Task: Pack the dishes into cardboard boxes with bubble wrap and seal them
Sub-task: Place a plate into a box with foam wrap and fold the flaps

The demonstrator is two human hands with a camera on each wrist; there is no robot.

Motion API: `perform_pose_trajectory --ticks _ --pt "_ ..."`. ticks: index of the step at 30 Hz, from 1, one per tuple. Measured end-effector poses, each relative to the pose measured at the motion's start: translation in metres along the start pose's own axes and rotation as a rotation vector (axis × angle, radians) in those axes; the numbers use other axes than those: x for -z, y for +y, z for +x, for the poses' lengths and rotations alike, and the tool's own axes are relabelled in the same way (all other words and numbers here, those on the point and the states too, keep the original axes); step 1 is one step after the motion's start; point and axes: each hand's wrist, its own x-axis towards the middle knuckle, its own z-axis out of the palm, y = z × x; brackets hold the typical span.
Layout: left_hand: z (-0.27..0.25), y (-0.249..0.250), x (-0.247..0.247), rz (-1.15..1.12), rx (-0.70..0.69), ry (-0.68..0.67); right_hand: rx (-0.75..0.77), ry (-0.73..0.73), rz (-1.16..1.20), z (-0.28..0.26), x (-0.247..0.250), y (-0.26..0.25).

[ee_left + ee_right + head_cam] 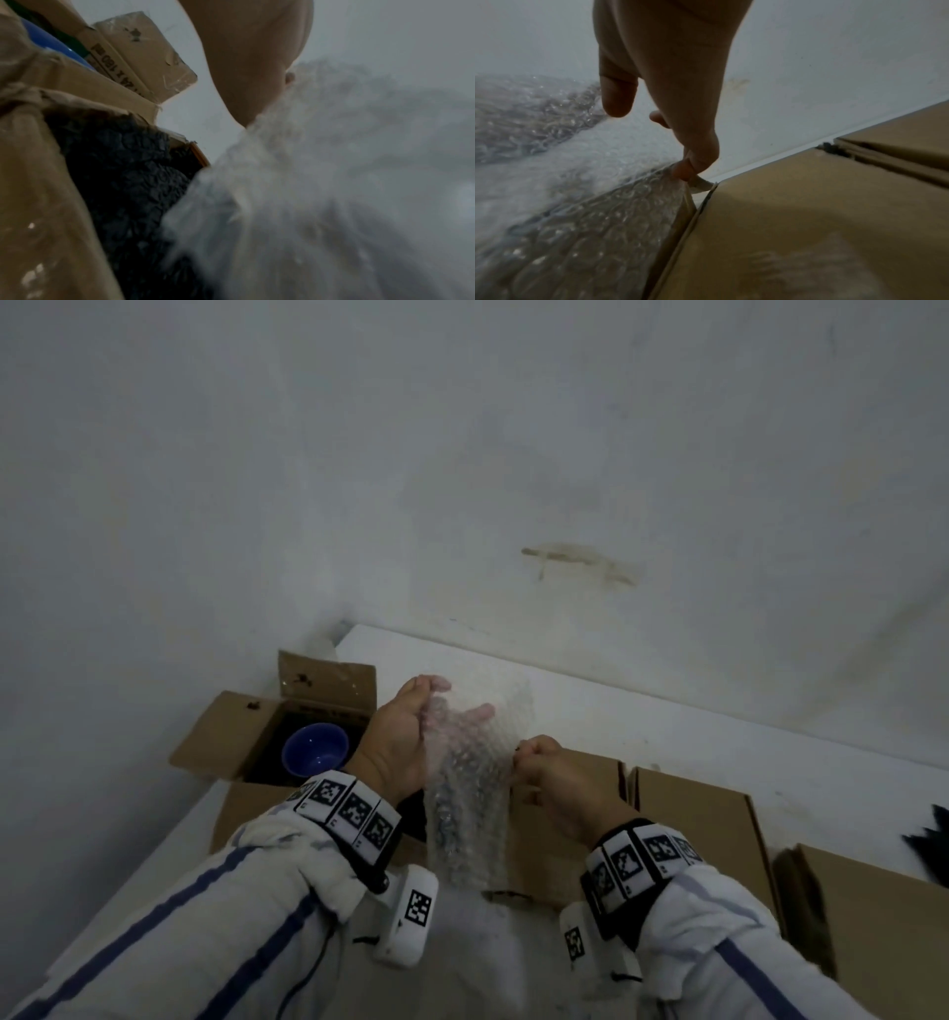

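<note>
A clear sheet of bubble wrap [475, 778] hangs between both hands above the table. My left hand [411, 737] grips its upper left edge, fingers curled over the top. My right hand [544, 767] pinches the right edge between thumb and forefinger; the pinch [687, 168] shows plainly in the right wrist view, with the bubble wrap [590, 233] spreading down to the left. A blue bowl [317, 748] sits inside an open cardboard box [226, 737] to the left. In the left wrist view the bubble wrap [321, 192] is blurred beside the hand [252, 60].
Closed cardboard boxes [698, 819] lie in a row under and right of the hands, another [883, 932] at the far right. A dark crumpled lining [123, 182] fills an open box below the left hand. The white table [667, 726] meets a white wall behind.
</note>
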Motion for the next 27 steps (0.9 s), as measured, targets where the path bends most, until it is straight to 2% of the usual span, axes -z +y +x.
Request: perform_pose_trajectory --ticks 3,6,7,10,13,15,18,21,23,25,27 --pt "0.003 0.01 0.011 -0.041 0.032 -0.034 -0.011 0.061 0.011 0.011 -0.013 -0.004" --pt "0.004 0.016 0.017 0.011 0.022 0.0 -0.023 0.12 -0.107 0.019 -0.019 -0.004" --pt "0.006 0.017 0.02 0.07 -0.012 0.043 -0.023 0.133 -0.176 0.02 -0.019 -0.001" --pt "0.012 0.021 0.032 0.441 -0.154 0.235 0.009 0.216 -0.326 0.022 -0.019 0.002" --pt "0.016 0.025 0.047 0.641 -0.106 0.278 0.088 0.301 -0.422 0.02 -0.017 -0.003" --pt "0.016 0.028 0.051 0.717 -0.128 0.231 0.105 0.311 -0.399 0.021 -0.011 -0.008" --pt "0.013 0.032 0.049 0.942 -0.106 0.041 0.089 0.28 -0.465 0.018 -0.004 -0.019" --pt "0.013 0.037 0.048 1.116 -0.097 0.051 0.116 0.305 -0.685 0.018 0.003 -0.03" --pt "0.011 0.041 0.046 1.199 -0.121 0.045 0.188 0.353 -0.713 0.015 0.006 -0.038" --pt "0.01 0.044 0.048 1.288 -0.143 -0.03 0.284 0.365 -0.595 0.01 0.011 -0.044" --pt "0.011 0.047 0.052 1.336 -0.164 -0.043 0.33 0.328 -0.356 0.003 0.012 -0.051"
